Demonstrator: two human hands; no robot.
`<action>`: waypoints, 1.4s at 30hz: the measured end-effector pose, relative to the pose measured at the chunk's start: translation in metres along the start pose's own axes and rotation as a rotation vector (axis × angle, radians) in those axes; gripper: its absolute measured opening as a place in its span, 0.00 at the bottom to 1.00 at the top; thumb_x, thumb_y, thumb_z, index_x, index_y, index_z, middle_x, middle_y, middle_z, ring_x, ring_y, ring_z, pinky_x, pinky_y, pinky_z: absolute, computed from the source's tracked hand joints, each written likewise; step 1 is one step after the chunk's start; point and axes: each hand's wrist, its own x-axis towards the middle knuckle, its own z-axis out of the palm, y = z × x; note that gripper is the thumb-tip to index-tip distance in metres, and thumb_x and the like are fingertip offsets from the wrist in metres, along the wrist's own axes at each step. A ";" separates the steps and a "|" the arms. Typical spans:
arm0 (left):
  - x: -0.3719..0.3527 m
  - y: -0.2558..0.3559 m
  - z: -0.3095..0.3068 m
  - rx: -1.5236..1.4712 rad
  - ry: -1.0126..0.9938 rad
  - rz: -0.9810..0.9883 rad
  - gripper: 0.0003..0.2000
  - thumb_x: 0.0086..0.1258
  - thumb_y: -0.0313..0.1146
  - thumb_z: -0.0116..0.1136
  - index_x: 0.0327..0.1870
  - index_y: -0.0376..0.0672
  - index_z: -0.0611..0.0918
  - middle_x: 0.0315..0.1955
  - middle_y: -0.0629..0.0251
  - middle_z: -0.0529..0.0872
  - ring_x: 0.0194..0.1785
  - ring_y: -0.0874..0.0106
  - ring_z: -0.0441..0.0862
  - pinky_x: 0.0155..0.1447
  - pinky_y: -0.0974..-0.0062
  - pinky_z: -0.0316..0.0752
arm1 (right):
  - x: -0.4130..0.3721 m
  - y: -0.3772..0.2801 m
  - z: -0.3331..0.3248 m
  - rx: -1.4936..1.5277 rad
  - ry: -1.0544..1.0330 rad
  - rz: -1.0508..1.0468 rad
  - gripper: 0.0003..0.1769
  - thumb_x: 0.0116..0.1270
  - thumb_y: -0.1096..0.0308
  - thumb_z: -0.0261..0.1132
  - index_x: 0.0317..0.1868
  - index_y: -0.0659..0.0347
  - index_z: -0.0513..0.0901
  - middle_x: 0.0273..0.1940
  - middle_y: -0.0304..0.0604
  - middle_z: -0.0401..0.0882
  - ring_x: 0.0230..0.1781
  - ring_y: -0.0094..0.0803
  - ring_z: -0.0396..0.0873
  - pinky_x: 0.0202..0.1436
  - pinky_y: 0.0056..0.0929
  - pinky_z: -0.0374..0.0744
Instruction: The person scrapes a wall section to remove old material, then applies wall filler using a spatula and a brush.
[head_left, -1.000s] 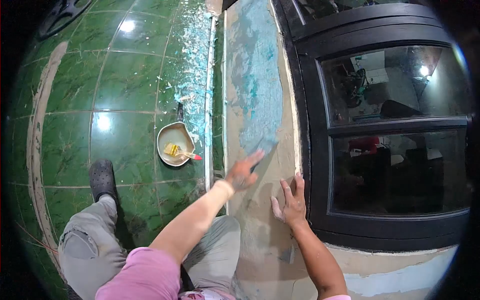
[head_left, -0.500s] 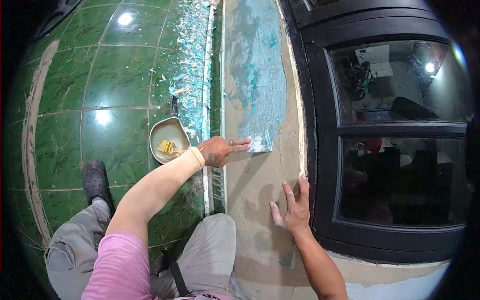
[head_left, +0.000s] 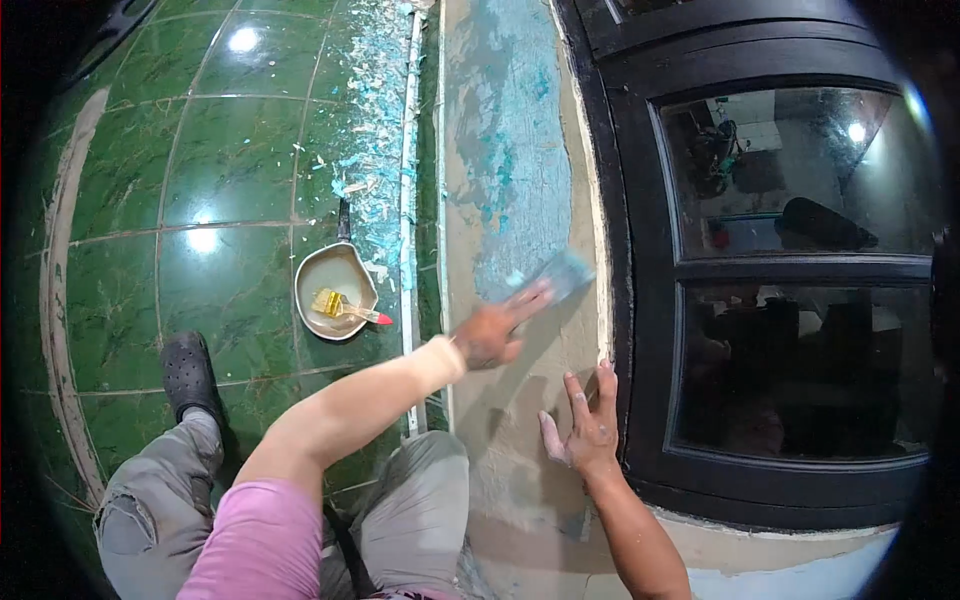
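My left hand (head_left: 490, 332) is closed on a scraper (head_left: 562, 278), its fingers stretched along the flat blade. The blade is blurred by motion and meets the surface close to the pale edging beside the black frame. Under it runs a strip (head_left: 525, 170) of wall with patchy blue paint, giving way to bare beige-grey plaster (head_left: 500, 420) nearer me. My right hand (head_left: 592, 428) rests on this plaster with fingers spread and holds nothing. Whitish residue marks its fingertips.
On green tiles (head_left: 120, 310) to the left sits a pan (head_left: 335, 262) with a paintbrush (head_left: 345, 307) lying in it. Blue and white paint flakes (head_left: 375, 130) litter the floor along the wall. A black-framed window (head_left: 800, 265) borders the strip on the right.
My left hand has swept the scraper rightward across the strip, tilting the blade toward the black frame. The paintbrush's red handle end has come into sight. My right hand has stayed in place.
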 end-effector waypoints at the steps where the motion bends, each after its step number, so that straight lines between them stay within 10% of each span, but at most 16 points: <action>1: 0.037 0.010 -0.006 -0.027 0.026 0.007 0.40 0.53 0.25 0.57 0.74 0.51 0.65 0.73 0.58 0.64 0.60 0.50 0.78 0.61 0.60 0.78 | -0.002 -0.001 -0.001 0.007 -0.003 0.003 0.37 0.47 0.63 0.76 0.60 0.65 0.76 0.68 0.69 0.55 0.70 0.68 0.58 0.72 0.55 0.63; 9: -0.030 0.035 0.010 -0.157 0.055 -0.323 0.39 0.56 0.28 0.55 0.75 0.50 0.64 0.73 0.52 0.64 0.70 0.52 0.70 0.71 0.64 0.69 | 0.000 0.006 0.002 0.032 0.055 -0.028 0.37 0.47 0.64 0.75 0.60 0.65 0.76 0.66 0.68 0.58 0.69 0.67 0.60 0.71 0.55 0.65; 28: -0.034 0.015 -0.001 -0.141 -0.140 -0.313 0.40 0.54 0.24 0.53 0.75 0.50 0.63 0.73 0.52 0.63 0.66 0.49 0.72 0.67 0.60 0.73 | -0.001 0.004 0.000 0.022 0.015 -0.004 0.37 0.46 0.65 0.76 0.59 0.64 0.77 0.68 0.69 0.56 0.69 0.67 0.60 0.72 0.53 0.64; 42: -0.017 -0.001 -0.008 -0.031 0.070 -0.168 0.37 0.54 0.24 0.52 0.73 0.44 0.67 0.70 0.46 0.67 0.67 0.50 0.72 0.69 0.63 0.71 | 0.000 0.004 0.003 0.025 0.032 -0.008 0.37 0.46 0.63 0.75 0.59 0.65 0.77 0.67 0.69 0.57 0.68 0.69 0.60 0.71 0.54 0.65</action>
